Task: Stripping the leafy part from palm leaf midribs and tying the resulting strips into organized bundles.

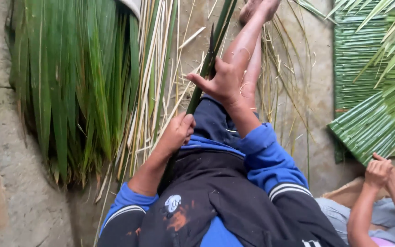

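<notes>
From my seat at the feed I see a long green palm stalk (pixel 205 68) running as one straight line across the wearer's lap; its long axis climbs from the lower left, near the belly, up and slightly to the right, so the far end points toward the top edge of the view past the outstretched bare legs (pixel 248 41), and the near end disappears behind the left forearm and the dark shirt; I cannot tell where it ends there. The left hand (pixel 178 132) is closed around the lower stretch of the stalk, fingers curled together over it and thumb tucked against them; the right hand (pixel 222 82) sits higher on the same stalk, palm down, fingers wrapped on it with the thumb stuck out to the left; a dark thin blade (pixel 211 39) rises from that grip along the stalk, though I cannot tell exactly how it is held. To the left lies a thick bundle of green leaves (pixel 69 87) on the concrete floor (pixel 28 192), with pale stripped ribs (pixel 154 68) between it and the stalk; at the right lies a woven leaf mat (pixel 366 91), and another person's hand (pixel 378 171) touches its lower edge, well apart from the wearer's hands.
</notes>
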